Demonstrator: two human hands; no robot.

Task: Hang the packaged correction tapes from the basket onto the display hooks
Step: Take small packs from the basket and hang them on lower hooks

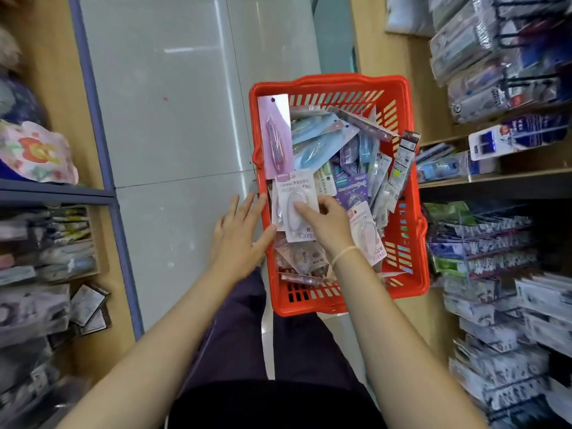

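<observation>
A red plastic basket (pixel 414 236) stands on the floor ahead of me, filled with several packaged correction tapes in pink, blue and purple. My right hand (pixel 325 224) pinches a white Campus correction tape pack (pixel 295 193) and holds it just above the pile at the basket's near left. Beside that pack my left hand (pixel 240 236) lies with straight fingers, its fingertips at the pack's left edge over the basket rim. A tall pink pack (pixel 275 134) leans against the basket's left wall. Display hooks (pixel 489 239) with hanging packs are at the right.
Wooden shelves with stationery packs line the right side (pixel 495 88) and the left side (pixel 46 243). A blue shelf post (pixel 102 156) runs along the left. Pale floor tiles (pixel 173 119) lie between the shelves. My dark trousers (pixel 241 329) are below the basket.
</observation>
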